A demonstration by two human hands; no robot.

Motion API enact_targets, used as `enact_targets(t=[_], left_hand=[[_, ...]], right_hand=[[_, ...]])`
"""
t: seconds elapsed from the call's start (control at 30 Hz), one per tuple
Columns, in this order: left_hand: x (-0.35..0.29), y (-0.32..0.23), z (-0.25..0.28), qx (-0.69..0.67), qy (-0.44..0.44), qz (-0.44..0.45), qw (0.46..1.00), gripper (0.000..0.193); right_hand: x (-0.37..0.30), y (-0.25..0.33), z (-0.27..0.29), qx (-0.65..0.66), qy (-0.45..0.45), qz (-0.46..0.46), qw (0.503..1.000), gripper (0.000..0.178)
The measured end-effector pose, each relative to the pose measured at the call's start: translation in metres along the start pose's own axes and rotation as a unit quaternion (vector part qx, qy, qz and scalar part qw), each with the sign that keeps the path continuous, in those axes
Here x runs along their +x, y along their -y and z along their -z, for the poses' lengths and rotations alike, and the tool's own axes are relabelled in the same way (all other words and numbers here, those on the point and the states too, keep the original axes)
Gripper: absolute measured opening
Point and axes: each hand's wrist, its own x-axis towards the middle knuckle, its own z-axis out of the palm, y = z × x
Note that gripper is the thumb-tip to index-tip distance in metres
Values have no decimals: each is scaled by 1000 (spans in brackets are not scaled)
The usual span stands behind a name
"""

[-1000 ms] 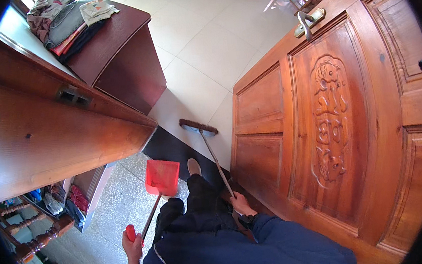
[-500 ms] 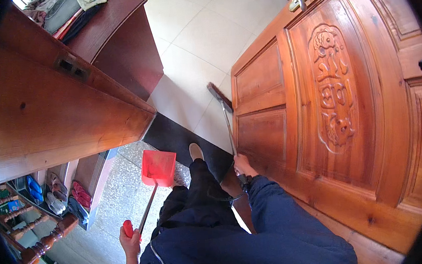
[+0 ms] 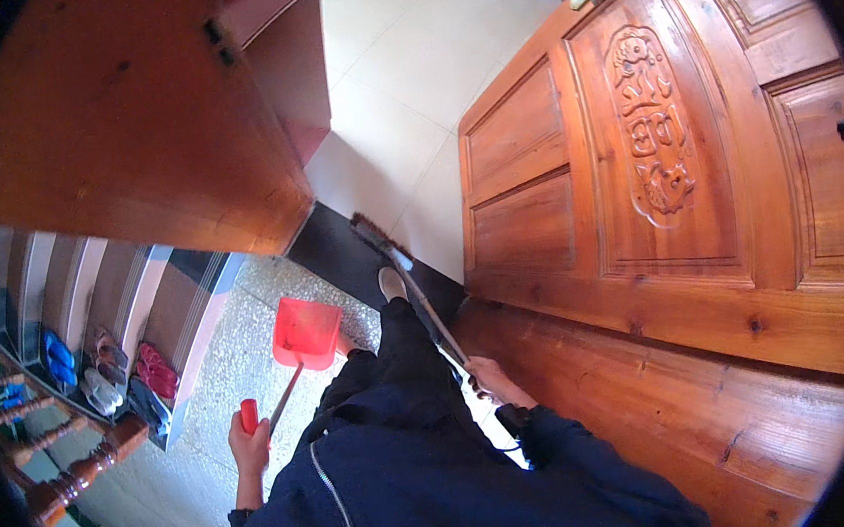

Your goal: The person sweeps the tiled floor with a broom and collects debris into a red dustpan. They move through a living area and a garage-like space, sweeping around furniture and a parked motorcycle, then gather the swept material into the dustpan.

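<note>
My left hand (image 3: pixel 249 447) grips the red dustpan (image 3: pixel 306 330), right hand (image 3: pixel 495 379) grips the broom (image 3: pixel 376 235); dustpan looks unfilled, tough to tell from here tho.

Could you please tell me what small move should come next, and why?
I'd suggest the right hand draw the broom toward the dustpan: its head is at the dark strip, apart from the pan, while the left hand grips the dustpan's handle, and the pan's edge opposite that handle faces the strip.
</note>
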Motion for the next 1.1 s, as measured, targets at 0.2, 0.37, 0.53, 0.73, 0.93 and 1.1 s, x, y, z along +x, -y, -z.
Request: enact_targets(t=[0.2,0.37,0.53,0.73,0.93,1.1], left_hand=[[-20,17,10,-41,-23,80,996,23],[-51,39,6,-75,-66,92,991,22],[-65,38,2,-120,-73,107,984,22],[-53,15,-12,-102,-81,96,987,20],[-57,12,-12,-89,-104,91,986,19],[-80,18,-11,-105,-132,139,976,19]], right_hand=[[44,60,17,-36,-73,51,995,15],[139,87,35,-34,-87,83,992,24],[155,0,-9,-267,-118,133,947,30],[62,-38,-2,-295,-21,119,948,26],[43,28,5,-85,-33,38,995,26],[215,84,34,-337,-175,287,879,29]])
